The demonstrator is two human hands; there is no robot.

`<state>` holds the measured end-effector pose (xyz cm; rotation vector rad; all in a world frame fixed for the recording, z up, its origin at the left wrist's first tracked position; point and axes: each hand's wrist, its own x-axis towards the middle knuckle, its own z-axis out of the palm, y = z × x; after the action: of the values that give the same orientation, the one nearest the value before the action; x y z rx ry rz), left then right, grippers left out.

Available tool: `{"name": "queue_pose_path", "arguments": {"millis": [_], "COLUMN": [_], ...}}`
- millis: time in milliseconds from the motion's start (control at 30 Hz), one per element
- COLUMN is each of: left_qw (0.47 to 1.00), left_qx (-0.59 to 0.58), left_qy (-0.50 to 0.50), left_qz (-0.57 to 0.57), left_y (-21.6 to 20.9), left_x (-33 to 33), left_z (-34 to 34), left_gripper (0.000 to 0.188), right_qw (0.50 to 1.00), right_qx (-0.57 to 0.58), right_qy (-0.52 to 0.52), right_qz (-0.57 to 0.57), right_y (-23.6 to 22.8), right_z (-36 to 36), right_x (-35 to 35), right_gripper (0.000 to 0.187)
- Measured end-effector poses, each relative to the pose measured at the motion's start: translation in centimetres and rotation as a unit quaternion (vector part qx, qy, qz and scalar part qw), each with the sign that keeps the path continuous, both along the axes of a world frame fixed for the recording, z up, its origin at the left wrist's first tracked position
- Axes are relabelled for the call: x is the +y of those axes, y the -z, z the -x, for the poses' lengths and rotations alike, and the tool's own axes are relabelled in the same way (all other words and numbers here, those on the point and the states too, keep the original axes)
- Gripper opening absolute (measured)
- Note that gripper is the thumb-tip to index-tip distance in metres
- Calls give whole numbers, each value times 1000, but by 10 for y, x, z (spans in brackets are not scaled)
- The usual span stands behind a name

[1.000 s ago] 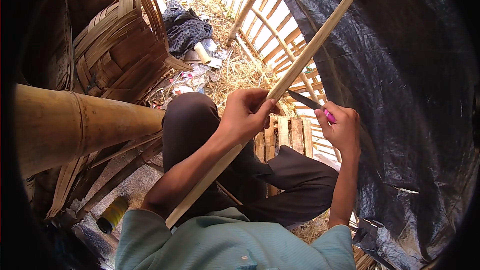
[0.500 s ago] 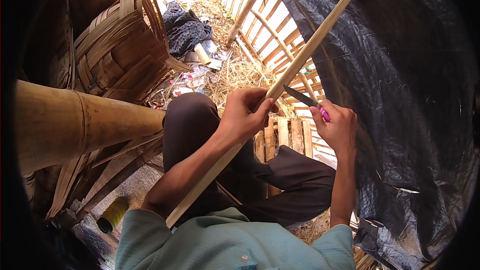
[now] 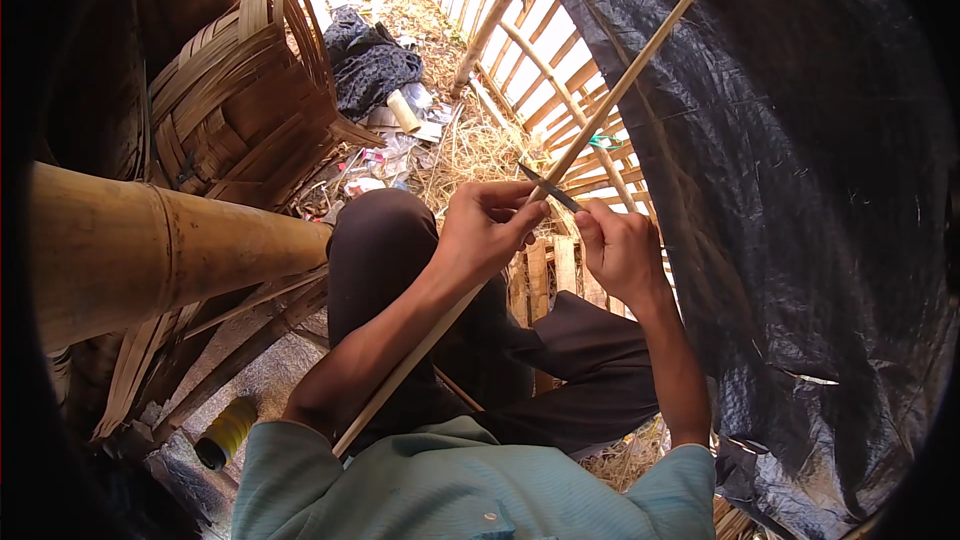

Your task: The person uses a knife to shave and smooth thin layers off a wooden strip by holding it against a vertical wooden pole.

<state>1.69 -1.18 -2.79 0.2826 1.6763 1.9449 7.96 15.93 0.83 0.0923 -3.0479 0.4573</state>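
Observation:
My left hand [image 3: 487, 230] is closed around a long, pale bamboo strip [image 3: 628, 80]. The strip slants from beside my left upper arm, under the forearm, to the upper right, and its narrow edge now faces me. In my right hand [image 3: 622, 252] is a small knife [image 3: 556, 190], its dark blade lying across the strip just beyond my left fingers. The blade's tip shows on the strip's left side. My right fingers cover the knife's handle.
A thick bamboo pole [image 3: 170, 250] juts in from the left, below woven baskets [image 3: 240, 80]. Black plastic sheeting [image 3: 800, 190] hangs on the right beside a bamboo slat fence [image 3: 560, 80]. Dark cloth [image 3: 370, 60] and straw [image 3: 480, 150] lie ahead. A yellow-green roll [image 3: 228, 430] lies at lower left.
My right hand has moved left, bringing the knife from beside the strip to across it. The bamboo strip has turned from its broad face to its narrow edge. My left hand stays put.

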Motion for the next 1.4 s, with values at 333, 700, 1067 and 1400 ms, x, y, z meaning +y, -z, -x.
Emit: {"name": "queue_pose_path", "arguments": {"millis": [333,700,1067,1400], "left_qw": [991,993,981,990], "left_qx": [-87,-52,80,87], "left_qy": [-12,64,158,96], "left_qz": [-98,-83,80,49], "left_y": [4,-6,-8,-11], "left_x": [-1,-5,-4,0], "left_z": [-1,-3,-6,-8], "left_gripper": [25,34,31,24], "right_qw": [998,960,823,706], "right_qx": [-6,-19,18,-30], "right_qy": [-6,18,178,178], "right_qz": [70,280,539,685], "right_y": [3,11,15,9], "right_z": [6,12,29,24], "right_x": [-2,3,18,24], "right_gripper": [26,33,22,32]}}
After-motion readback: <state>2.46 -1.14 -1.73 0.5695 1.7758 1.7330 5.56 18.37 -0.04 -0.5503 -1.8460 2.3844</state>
